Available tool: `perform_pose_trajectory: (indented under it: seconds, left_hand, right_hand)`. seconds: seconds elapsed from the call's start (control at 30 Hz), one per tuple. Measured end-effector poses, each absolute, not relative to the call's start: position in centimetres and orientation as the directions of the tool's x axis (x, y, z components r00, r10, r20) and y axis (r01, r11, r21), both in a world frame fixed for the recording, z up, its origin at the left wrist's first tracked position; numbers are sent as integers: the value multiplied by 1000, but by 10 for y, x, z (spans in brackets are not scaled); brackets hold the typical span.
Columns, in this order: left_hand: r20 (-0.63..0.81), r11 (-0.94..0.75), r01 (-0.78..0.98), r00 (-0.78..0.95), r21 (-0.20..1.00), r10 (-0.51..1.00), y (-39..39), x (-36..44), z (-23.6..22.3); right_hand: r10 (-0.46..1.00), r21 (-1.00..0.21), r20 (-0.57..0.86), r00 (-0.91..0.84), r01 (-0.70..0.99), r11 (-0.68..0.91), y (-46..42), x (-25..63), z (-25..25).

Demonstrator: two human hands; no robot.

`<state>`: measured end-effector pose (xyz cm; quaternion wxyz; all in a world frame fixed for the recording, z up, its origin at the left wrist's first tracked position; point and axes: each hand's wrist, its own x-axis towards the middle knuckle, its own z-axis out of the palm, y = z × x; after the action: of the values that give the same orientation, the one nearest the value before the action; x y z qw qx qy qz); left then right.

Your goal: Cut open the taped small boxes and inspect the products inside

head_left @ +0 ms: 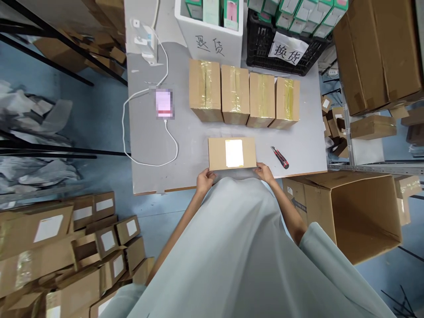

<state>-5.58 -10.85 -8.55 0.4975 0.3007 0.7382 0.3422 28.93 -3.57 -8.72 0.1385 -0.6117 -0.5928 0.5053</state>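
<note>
A small cardboard box [217, 154] with a blank-looking white label [234, 153] lies near the table's front edge, just ahead of my body. My left hand [205, 180] pinches its near left corner with curled fingers. At the near right corner, my right hand [264, 172] has its thumb and fingers closed on the cardboard. To the right of the box rests a red and black utility knife [280, 158]. Beyond it stands a row of several taped cardboard boxes [235, 95].
A white bin [212, 42] and a black crate [281, 57], both holding green-and-white boxes, stand at the back. A white cable [123, 128] loops around a blurred pink device [164, 104] on the left. A large open carton [364, 216] sits at right; stacked boxes [86, 282] fill the lower left.
</note>
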Motion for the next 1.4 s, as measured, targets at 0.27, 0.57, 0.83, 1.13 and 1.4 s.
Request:
perform_pose_trajectory:
  seconds: [0.27,0.57,0.83,1.13,1.4]
  left_hand:
    - [-273,406,254,-431,878,860,-99,-56,-51]
    - [-171,350,364,-441,863,881,-84,-65,-34]
    - [-218,376,289,-457,880,862,-79,-65,-57]
    - [-516,592,129,-368,795,773,-92,-59,-95]
    - [-472,552,205,-334,809,816,-76,-51,-95]
  right_hand:
    - [954,-845,-252,-165,518,-133,-12,291,-37]
    - [961,-757,-254,-112,642,-125,2,283,-5]
    - [935,-787,-347,-78,567,-245,3,290,-42]
    - [890,-762,-433,-143,585,-277,-15,300,-86]
    - [872,-848,-394,-291,481,-222,-15,291,-96]
